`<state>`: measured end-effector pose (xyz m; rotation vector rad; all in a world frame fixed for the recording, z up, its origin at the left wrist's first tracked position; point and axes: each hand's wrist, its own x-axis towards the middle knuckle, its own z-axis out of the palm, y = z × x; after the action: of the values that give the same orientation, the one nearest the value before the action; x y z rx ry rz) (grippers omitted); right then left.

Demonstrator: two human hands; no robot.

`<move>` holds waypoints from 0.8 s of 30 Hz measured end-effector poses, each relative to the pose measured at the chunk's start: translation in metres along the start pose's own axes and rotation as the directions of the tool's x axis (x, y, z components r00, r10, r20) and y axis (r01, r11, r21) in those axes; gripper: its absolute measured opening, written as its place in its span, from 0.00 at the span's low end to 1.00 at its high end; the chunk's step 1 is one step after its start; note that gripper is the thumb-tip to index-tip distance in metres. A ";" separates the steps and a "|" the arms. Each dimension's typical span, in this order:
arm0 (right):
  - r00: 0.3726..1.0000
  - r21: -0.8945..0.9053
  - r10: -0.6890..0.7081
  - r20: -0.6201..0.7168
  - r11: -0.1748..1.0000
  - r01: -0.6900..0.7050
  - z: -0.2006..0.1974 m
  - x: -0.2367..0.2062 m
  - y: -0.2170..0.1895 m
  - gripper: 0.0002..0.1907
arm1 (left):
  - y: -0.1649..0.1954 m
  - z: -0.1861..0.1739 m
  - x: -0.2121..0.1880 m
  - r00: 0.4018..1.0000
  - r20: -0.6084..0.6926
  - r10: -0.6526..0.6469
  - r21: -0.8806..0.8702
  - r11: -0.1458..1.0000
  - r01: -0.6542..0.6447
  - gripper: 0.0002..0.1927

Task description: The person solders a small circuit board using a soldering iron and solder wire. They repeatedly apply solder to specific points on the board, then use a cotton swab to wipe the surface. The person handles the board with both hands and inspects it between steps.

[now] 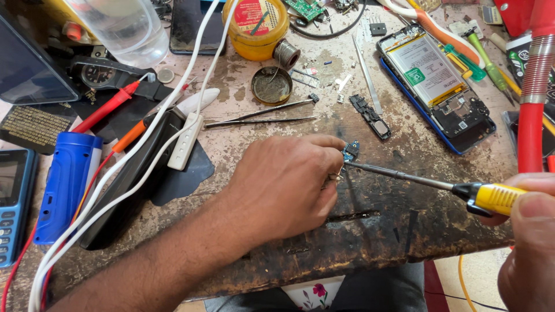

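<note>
My left hand (283,185) rests on the worn wooden bench (370,225) and pinches a small blue circuit board (350,151) between fingertips. My right hand (529,242) at the lower right grips the yellow handle of a soldering iron (494,197). The iron's long metal shaft runs left, and its tip touches the small board just below the fingers. An opened blue phone (436,81) with its battery exposed lies at the upper right.
Tweezers (263,118), a round flux tin (272,85), a yellow paste tub (257,26) and a solder spool lie behind. White cables (144,156), a blue power bank (66,185) and a keypad phone (14,202) sit left. A red hose (531,115) hangs right.
</note>
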<state>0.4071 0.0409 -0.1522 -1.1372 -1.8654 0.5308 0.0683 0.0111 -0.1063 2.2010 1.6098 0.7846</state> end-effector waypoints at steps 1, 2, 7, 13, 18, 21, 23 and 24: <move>1.000 -0.022 0.009 -0.001 1.000 -0.009 0.000 0.000 -0.001 0.19 | 0.001 0.000 0.000 1.000 -0.006 -0.004 0.001 1.000 0.004 0.06; 1.000 -0.030 0.012 -0.003 0.999 -0.012 0.000 0.000 -0.001 0.20 | 0.001 0.000 -0.001 1.000 -0.009 -0.004 -0.002 1.000 0.004 0.05; 0.999 -0.011 -0.038 0.006 0.999 0.038 0.000 -0.001 0.003 0.24 | 0.002 0.001 -0.002 0.999 -0.037 0.002 -0.012 1.000 -0.002 0.05; 0.996 0.077 0.078 -0.051 0.994 -0.074 0.004 -0.006 0.012 0.26 | 0.003 0.001 -0.002 0.999 -0.041 0.003 -0.003 1.000 -0.003 0.05; 0.999 0.032 0.044 -0.028 0.999 -0.043 0.000 -0.010 0.016 0.26 | 0.004 0.002 -0.001 0.999 -0.032 -0.012 -0.006 1.000 0.012 0.05; 1.000 0.107 -0.031 0.001 0.994 0.030 -0.001 -0.011 0.019 0.22 | 0.004 0.001 -0.002 0.999 -0.029 -0.012 -0.006 1.000 0.012 0.05; 0.999 0.124 -0.037 -0.012 0.992 0.038 -0.002 -0.011 0.020 0.22 | 0.004 0.002 -0.001 1.000 -0.030 -0.007 -0.006 1.000 0.007 0.05; 0.999 0.135 -0.038 -0.018 0.990 0.040 -0.002 -0.011 0.019 0.22 | 0.004 0.002 -0.001 1.000 -0.029 -0.006 -0.004 1.000 0.006 0.05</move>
<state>0.4205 0.0410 -0.1699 -1.0103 -1.8062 0.6151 0.0719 0.0089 -0.1061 2.1905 1.6259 0.8206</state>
